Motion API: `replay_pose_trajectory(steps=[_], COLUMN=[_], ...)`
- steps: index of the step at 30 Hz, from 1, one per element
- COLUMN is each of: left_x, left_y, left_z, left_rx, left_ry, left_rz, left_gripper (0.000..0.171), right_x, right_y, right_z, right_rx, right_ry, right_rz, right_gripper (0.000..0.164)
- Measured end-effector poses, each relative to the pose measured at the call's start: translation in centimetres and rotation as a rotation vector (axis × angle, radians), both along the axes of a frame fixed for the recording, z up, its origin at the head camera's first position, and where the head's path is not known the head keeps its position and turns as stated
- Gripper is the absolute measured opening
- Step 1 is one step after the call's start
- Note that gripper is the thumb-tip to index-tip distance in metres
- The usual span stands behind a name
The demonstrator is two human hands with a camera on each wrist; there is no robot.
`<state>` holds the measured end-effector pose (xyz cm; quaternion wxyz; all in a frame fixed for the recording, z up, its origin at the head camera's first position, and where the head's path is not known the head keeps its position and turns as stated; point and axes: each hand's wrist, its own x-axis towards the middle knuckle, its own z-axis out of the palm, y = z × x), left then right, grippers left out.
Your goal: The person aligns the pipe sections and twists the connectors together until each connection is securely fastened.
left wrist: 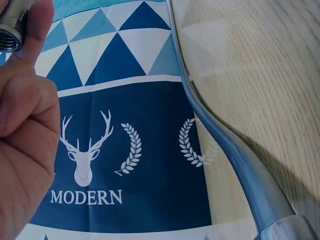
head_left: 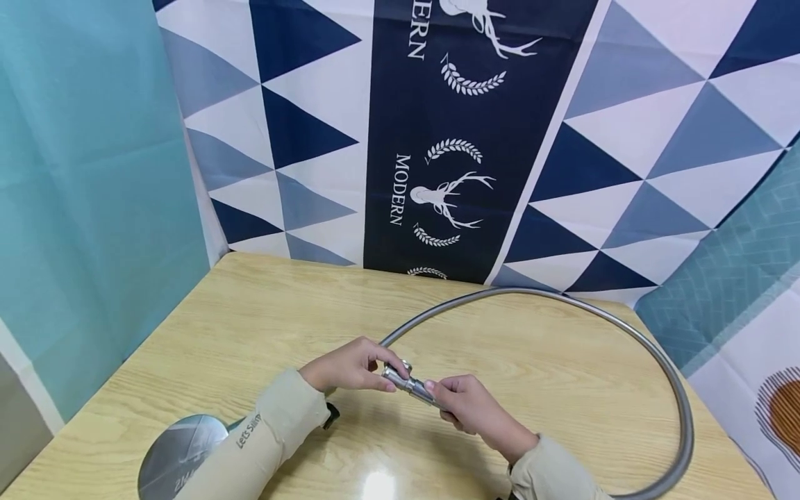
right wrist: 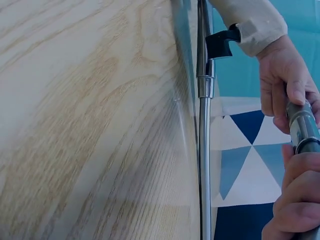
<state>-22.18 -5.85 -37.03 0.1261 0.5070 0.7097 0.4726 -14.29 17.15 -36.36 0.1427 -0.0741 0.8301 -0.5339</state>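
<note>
A short chrome pipe fitting [head_left: 406,383] with a small side knob or outlet is held between both hands above the table. My left hand [head_left: 357,365] pinches its left end with thumb and index finger. At the other end, my right hand [head_left: 471,408] grips it with curled fingers, covering that part. In the left wrist view, the fitting [left wrist: 11,30] shows an open threaded end beside a raised finger. The right wrist view has both hands meeting along the chrome body [right wrist: 303,125].
A grey metal hose [head_left: 678,396] loops over the wooden table [head_left: 300,298] behind and right of the hands. Its metal end sleeve [right wrist: 205,86] shows in the right wrist view. Near the left sleeve lies a round shiny disc [head_left: 178,451]. Patterned cloth [head_left: 312,139] hangs behind.
</note>
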Motion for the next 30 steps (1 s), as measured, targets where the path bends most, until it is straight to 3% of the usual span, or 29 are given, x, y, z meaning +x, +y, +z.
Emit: replay_pose_trajectory(steps=[5,9,18,24,30], left_x=[0.2,0.0,-0.3,-0.4,-0.4], left_y=[0.1,0.1,0.2,0.3,0.3], left_z=[0.0,0.0,-0.2,-0.1,-0.1], left_rx=[-0.024,-0.018,0.003,0.014,0.019], left_ry=[-0.028,-0.025,-0.004,-0.024,-0.014], left_rz=[0.049,0.046,0.013,0.015,0.007], left_gripper=[0.015,0.014,0.016,0.017,0.016], right_x=[0.4,0.5,0.8,1.1,1.3], right_y=[-0.2,-0.4,-0.9,-1.1,-1.1], right_z=[-0.3,-0.5,-0.8,-0.7,-0.6], right_rx=[-0.096,-0.124,0.062,0.04,0.037], right_ry=[0.064,0.132,0.307,0.393,0.365], right_rz=[-0.023,-0.04,-0.107,-0.156,-0.163], right_gripper=[0.027,0.019,0.023,0.019,0.018])
